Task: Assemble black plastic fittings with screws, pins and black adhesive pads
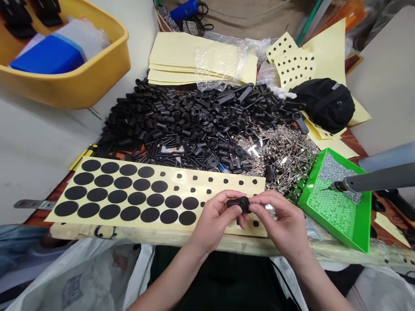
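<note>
Both hands meet over the near edge of the table. My left hand pinches a small black plastic part by its left end. My right hand grips the same part from the right, fingers curled round it. Just under them lies a pale yellow backing sheet carrying rows of black round stickers. Beyond the sheet spreads a big heap of black plastic parts, with a pile of shiny metal pieces to its right.
A green tray with small screws sits at the right, an electric screwdriver lying over it. A yellow tub stands at the far left. Stacked yellow sheets and a black cap lie at the back.
</note>
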### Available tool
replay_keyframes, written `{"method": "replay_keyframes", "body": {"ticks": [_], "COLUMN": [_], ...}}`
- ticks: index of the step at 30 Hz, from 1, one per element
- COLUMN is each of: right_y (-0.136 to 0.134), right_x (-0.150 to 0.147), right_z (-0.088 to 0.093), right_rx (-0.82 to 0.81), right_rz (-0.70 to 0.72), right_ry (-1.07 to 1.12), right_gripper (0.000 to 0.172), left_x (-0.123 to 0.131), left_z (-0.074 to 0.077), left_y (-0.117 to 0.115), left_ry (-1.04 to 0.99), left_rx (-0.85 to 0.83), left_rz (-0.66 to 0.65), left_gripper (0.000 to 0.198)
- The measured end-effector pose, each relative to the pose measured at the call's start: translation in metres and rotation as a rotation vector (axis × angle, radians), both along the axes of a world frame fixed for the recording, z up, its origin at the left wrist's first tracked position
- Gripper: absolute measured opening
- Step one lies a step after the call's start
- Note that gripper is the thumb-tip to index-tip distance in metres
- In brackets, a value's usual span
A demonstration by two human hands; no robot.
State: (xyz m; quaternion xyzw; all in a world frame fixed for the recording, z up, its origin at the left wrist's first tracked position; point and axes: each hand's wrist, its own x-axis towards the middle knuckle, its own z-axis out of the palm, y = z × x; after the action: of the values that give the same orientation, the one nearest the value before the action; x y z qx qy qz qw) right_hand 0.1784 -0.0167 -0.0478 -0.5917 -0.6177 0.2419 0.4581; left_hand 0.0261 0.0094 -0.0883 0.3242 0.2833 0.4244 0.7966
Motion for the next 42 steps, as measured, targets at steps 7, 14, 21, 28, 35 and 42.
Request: {"method": "replay_keyframes", "body": {"ticks": [7, 14, 21, 28, 35, 42], "right_y": [-0.001, -0.005, -0.005, -0.002, -0.003, -0.003], "right_x": [-0.002, -0.006, -0.009, -0.011, -0.009, -0.016], "right_z": [-0.001, -0.004, -0.001, 0.003, -0.008, -0.015], "right_rx": [0.024, 0.138, 0.083, -0.088, -0.241, -0.094], "right_rz": [-0.002, 0.008, -0.017, -0.009, -0.039, -0.030], "right_ry": [-0.034, -0.136, -0.164, -0.113, 0.050, 0.002], "right_gripper": [0.008, 0.011, 0.012, 0.014, 0.014, 0.013], "left_x": [0.004, 0.003, 0.000, 0.000, 0.000, 0.001], "left_z": [0.003, 0.005, 0.001, 0.004, 0.005, 0.007], "left_y": [-0.001, 0.000, -0.002, -0.004, -0.004, -0.003], "left_ry": [0.061, 0.111, 0.143, 0.194, 0.214, 0.248], "left_rx": [-0.052, -0.064, -0.040, -0.036, -0.011, 0.024], "left_rz": [-0.020, 0.030, 0.017, 0.052, 0.017, 0.050], "left_gripper": [0.042, 0.035, 0.032, 0.030, 0.029, 0.034]}}
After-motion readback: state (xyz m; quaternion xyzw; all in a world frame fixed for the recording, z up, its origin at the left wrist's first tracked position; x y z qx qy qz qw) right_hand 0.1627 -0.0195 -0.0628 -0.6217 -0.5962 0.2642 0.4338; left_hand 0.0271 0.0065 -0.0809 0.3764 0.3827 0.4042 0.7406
